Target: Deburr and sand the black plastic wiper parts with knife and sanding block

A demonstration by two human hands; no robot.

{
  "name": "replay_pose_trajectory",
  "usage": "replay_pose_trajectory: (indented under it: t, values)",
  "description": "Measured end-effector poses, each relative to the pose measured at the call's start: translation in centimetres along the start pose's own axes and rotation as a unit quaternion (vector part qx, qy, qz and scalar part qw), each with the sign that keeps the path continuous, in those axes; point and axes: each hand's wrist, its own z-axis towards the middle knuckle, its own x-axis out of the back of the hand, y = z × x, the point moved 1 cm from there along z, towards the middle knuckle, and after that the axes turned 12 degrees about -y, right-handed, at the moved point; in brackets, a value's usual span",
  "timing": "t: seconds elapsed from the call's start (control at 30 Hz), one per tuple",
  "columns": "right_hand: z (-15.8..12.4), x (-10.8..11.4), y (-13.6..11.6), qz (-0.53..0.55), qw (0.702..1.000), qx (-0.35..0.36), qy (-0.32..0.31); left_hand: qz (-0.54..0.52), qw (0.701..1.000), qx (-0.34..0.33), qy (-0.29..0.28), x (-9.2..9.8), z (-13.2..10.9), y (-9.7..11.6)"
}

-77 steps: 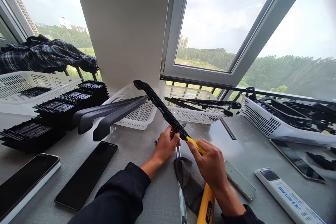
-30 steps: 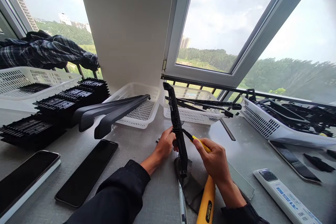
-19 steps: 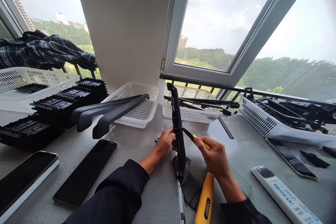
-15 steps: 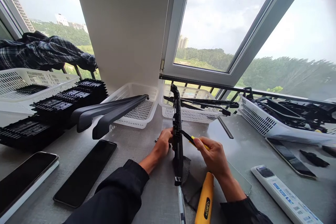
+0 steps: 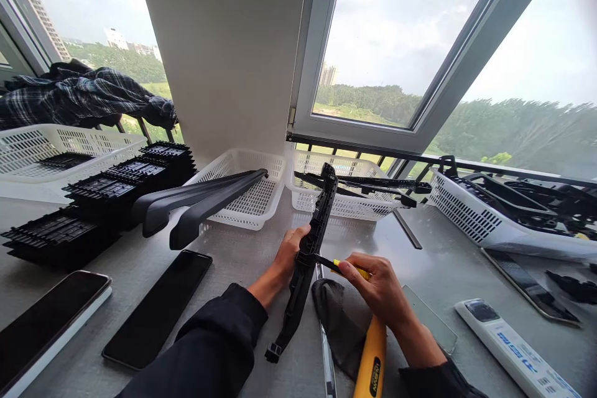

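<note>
My left hand is closed around the middle of a long black plastic bar, which slants from the far basket down toward my left sleeve. My right hand is closed on a small yellow-handled tool. Its dark tip touches the bar just right of my left fingers. Under my hands lie a dark grey cloth, a thin metal strip and a yellow-handled tool on the grey table.
Two white baskets with long black parts stand behind my hands; a third basket is at the right. Stacks of black trays and phones lie at left. A white remote and flat devices lie at right.
The bar has swung from leaning up-left, through upright, to slanting with its lower end near my left sleeve. My right hand stayed at the bar with the small tool.
</note>
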Motion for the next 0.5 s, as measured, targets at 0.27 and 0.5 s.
replay_pose_trajectory:
  t: [0.27, 0.5]
  values:
    - [0.1, 0.2, 0.6, -0.011, 0.998, -0.021, 0.053, 0.031, 0.999, -0.007, 0.022, -0.5, -0.4, -0.1]
    - [0.2, 0.8, 1.5, -0.028, 0.989, -0.057, 0.137, 0.054, 0.998, -0.008, -0.004, -0.4, -0.4, 0.0]
